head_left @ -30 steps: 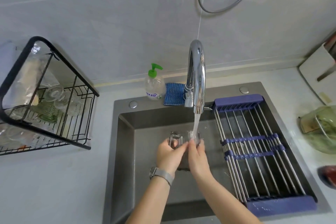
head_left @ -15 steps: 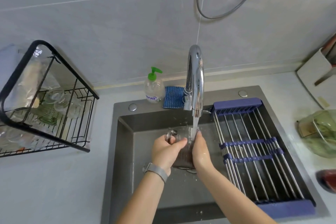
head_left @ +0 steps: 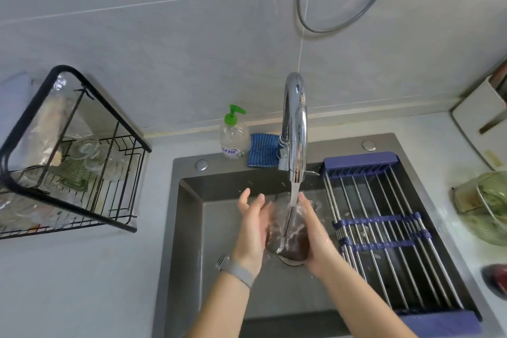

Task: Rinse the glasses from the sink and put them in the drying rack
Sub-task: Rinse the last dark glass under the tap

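Note:
I hold a clear glass (head_left: 285, 230) tilted under the running faucet (head_left: 295, 123), over the dark sink (head_left: 192, 228). Its thick base points toward me and water streams onto it. My left hand (head_left: 251, 230) presses the glass's left side with the palm, fingers straight and spread upward. My right hand (head_left: 318, 233) cups the right side, with its thumb hidden behind the glass. The black wire drying rack (head_left: 109, 107) stands on the counter at the left with several clear and green glasses inside.
A blue roll-up rack (head_left: 384, 228) covers the sink's right half. A soap bottle (head_left: 233, 137) and blue sponge (head_left: 263, 149) sit behind the sink. A green glass container (head_left: 488, 208) and a red object (head_left: 496, 280) lie on the right counter.
My left hand's fingers, curled round the glass before, have straightened and spread. The glass has shifted so that the stream runs along it.

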The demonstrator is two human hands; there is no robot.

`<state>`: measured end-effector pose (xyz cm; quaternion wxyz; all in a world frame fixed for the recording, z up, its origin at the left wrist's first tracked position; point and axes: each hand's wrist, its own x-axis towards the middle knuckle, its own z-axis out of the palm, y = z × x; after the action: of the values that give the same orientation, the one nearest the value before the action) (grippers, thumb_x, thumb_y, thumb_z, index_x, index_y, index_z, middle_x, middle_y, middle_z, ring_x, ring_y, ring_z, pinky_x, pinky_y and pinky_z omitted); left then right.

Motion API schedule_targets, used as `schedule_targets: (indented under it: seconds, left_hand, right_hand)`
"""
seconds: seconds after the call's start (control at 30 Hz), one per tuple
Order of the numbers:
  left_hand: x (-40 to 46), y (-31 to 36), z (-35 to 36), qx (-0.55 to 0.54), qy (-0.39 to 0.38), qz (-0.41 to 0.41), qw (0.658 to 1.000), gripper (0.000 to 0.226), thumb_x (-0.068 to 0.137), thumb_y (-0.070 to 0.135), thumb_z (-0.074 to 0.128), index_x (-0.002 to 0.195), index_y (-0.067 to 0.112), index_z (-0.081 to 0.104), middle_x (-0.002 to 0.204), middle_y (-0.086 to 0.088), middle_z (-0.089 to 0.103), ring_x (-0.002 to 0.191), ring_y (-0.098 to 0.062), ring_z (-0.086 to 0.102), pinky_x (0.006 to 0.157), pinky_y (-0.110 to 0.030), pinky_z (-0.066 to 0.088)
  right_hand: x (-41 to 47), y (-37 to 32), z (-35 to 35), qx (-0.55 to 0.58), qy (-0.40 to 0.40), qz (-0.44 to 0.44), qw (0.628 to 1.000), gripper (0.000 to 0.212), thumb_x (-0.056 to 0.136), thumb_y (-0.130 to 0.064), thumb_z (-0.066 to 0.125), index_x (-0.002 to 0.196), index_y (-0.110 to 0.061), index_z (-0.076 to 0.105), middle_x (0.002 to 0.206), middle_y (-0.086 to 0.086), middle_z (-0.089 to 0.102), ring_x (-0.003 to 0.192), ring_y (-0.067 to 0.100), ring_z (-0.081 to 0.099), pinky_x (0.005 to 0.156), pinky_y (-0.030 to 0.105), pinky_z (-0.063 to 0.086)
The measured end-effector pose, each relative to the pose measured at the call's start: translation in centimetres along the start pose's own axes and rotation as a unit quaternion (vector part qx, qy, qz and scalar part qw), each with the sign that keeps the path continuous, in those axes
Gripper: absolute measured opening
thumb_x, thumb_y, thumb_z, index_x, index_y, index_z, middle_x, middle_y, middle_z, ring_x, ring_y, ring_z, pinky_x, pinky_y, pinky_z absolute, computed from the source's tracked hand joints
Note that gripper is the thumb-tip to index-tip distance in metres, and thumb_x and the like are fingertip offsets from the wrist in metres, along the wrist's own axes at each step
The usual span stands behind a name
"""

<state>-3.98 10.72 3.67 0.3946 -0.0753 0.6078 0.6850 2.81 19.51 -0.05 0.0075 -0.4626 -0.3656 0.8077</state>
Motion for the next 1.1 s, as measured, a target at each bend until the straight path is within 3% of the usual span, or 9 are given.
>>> schedule_targets:
  seconds: [0.13,0.23,0.33,0.47,0.6,0.73,0.9,1.0,1.1]
  left_hand:
    - [2.5,-2.6,0.8,0.213,0.013,-0.059,0.975,0.083,0.088,0.077,0.022,0.139,0.02,0.052,0.144,-0.005,0.052,0.134,-0.022,0.048,0.115,-0.042,0.033]
    - [2.0,-2.9,1.8,0.338,0.049,-0.022,0.94,0.057,0.102,0.05,0.026,0.136,0.012,0.049,0.134,-0.006,0.057,0.125,-0.028,0.054,0.106,-0.037,0.04]
    - [3.3,-2.4,1.3,0.214,0.053,-0.102,0.97,0.061,0.104,0.047,0.021,0.123,0.005,0.062,0.106,-0.01,0.064,0.1,-0.023,0.06,0.091,-0.035,0.047]
    - [2.9,-3.0,2.3,0.258,0.035,-0.052,0.964,0.072,0.094,0.063,0.017,0.121,0.011,0.06,0.12,-0.011,0.065,0.112,-0.028,0.061,0.101,-0.043,0.046]
    - [2.3,-1.5,1.9,0.192,0.025,-0.089,0.977,0.073,0.1,0.059,0.009,0.125,0.013,0.06,0.128,-0.006,0.063,0.12,-0.028,0.059,0.104,-0.041,0.046]
    - [1.8,-1.2,1.9,0.244,-0.036,-0.039,0.968,0.086,0.066,0.089,0.039,0.114,0.025,0.068,0.115,0.0,0.071,0.106,-0.018,0.066,0.098,-0.038,0.05]
    - [1.7,-0.8,1.0,0.153,-0.078,-0.091,0.981,0.056,0.069,0.066,0.074,0.108,0.025,0.071,0.102,0.004,0.076,0.099,-0.016,0.071,0.094,-0.039,0.055]
    - [1.1,-1.1,1.4,0.172,0.009,-0.002,0.985,0.057,0.065,0.06,0.079,0.106,0.022,0.068,0.093,0.008,0.076,0.093,-0.012,0.072,0.086,-0.028,0.056]
    - [1.0,-1.6,1.8,0.249,0.11,0.066,0.96,0.06,0.08,0.056,0.07,0.123,0.018,0.053,0.114,0.005,0.068,0.109,-0.016,0.064,0.09,-0.026,0.047]
  right_hand:
    - [-1.0,1.2,1.1,0.0,0.025,-0.022,0.999,0.095,0.041,-0.084,0.061,0.109,-0.019,0.072,0.1,0.008,0.076,0.094,0.026,0.073,0.094,0.046,0.054]
    - [-0.5,1.2,0.3,0.044,0.057,-0.002,0.997,0.07,0.061,-0.081,0.061,0.095,-0.02,0.072,0.09,0.012,0.074,0.084,0.032,0.071,0.083,0.046,0.056]
    - [-0.7,1.5,-0.1,0.007,0.017,-0.013,1.0,0.074,0.053,-0.082,0.065,0.096,-0.023,0.078,0.097,0.01,0.076,0.092,0.031,0.073,0.093,0.049,0.054]
    - [-0.1,0.3,-0.6,0.024,0.017,-0.035,0.999,0.072,0.067,-0.083,0.054,0.105,-0.024,0.071,0.093,0.005,0.077,0.086,0.026,0.073,0.082,0.046,0.055]
    - [-0.4,-0.8,-0.1,-0.037,-0.007,-0.072,0.997,0.074,0.058,-0.076,0.054,0.106,-0.023,0.072,0.09,0.007,0.077,0.085,0.028,0.074,0.08,0.042,0.057]
    - [-0.5,-1.7,-0.4,-0.001,-0.017,-0.061,0.998,0.094,0.049,-0.081,0.057,0.113,-0.014,0.071,0.1,0.016,0.075,0.091,0.033,0.073,0.087,0.048,0.056]
    - [-0.7,-1.3,-1.0,-0.06,0.015,-0.058,0.996,0.107,0.036,-0.096,0.059,0.111,-0.022,0.073,0.105,0.01,0.075,0.096,0.028,0.072,0.095,0.048,0.052]
    - [-1.8,-1.9,-1.7,-0.062,-0.012,-0.075,0.995,0.07,0.079,-0.083,0.046,0.119,-0.028,0.064,0.109,0.0,0.075,0.101,0.022,0.07,0.086,0.046,0.054]
    - [-2.5,-1.2,-1.6,-0.092,-0.019,-0.122,0.988,0.073,0.071,-0.072,0.07,0.124,-0.024,0.059,0.11,-0.002,0.073,0.102,0.022,0.07,0.089,0.046,0.056]
